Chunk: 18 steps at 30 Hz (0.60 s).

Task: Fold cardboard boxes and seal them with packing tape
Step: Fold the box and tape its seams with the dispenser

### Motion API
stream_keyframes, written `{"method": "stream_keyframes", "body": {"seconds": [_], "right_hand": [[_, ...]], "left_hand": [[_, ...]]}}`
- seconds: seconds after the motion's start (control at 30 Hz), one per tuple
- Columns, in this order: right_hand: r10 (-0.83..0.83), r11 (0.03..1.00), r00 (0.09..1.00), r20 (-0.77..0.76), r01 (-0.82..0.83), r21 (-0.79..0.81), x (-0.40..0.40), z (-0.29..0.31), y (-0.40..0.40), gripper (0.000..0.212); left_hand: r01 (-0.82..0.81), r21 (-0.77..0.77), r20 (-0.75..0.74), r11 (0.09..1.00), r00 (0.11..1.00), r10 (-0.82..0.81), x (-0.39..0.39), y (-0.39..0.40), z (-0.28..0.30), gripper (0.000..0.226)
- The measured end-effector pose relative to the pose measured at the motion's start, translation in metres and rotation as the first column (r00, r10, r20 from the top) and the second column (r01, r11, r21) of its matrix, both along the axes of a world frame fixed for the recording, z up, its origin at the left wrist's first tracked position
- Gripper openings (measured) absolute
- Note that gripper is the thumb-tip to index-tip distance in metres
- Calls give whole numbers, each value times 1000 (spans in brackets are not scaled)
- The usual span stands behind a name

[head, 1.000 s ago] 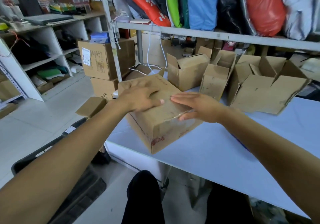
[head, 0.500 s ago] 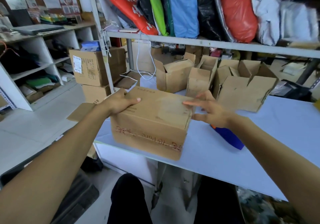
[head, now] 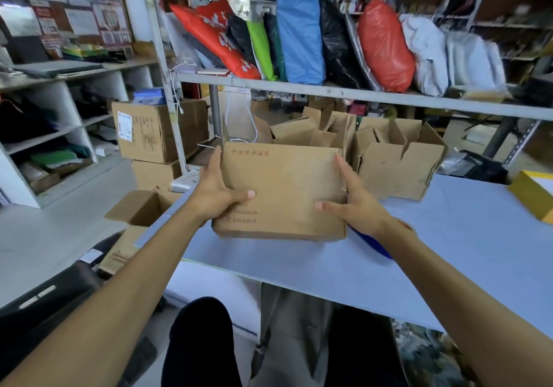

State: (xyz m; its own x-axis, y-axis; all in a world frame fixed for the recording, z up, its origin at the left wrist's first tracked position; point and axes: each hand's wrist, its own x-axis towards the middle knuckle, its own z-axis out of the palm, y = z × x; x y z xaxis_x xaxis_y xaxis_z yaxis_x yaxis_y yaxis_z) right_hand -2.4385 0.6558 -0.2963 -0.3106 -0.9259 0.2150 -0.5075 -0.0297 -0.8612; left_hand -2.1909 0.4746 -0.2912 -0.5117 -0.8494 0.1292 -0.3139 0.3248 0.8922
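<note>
hands (head: 284, 198) grip cardboard box (head: 284, 189) from both sides, thumbs across its front face.

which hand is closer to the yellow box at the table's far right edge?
Right. The right hand grips the right side of the cardboard box, on the side facing the yellow box. The left hand grips the far left side.

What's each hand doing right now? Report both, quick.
Left hand: grips the left side of the cardboard box, thumb across its front face.
Right hand: holds the box's right side, thumb on its front face.
</note>
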Motion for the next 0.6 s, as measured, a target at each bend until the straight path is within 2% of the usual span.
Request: {"method": "stream_keyframes", "body": {"seconds": [0.1,0.2,0.4,0.5,0.6], "right_hand": [[-65,993,998,22,67,-94,-3,-9,-4,128],[-126,981,990,61,134,-143,-1,-11,-5,136],[-157,979,987,-32,151,-138,-2,-12,-20,115],[-60,987,998,16,61,-150,-1,-11,-23,108],[-27,990,998,60,35,-136,0,-9,-22,112]], "left_hand": [[-35,-123,-70,992,997,27,-3,11,-14,122],[-11,-144,-88,990,996,-2,-1,7,-21,119],[85,-110,-172,990,980,-104,-2,0,-19,115],[72,-88,-217,994,972,-89,-4,-5,-17,111],[51,-70,-234,996,970,-66,-4,-9,-13,113]]}}
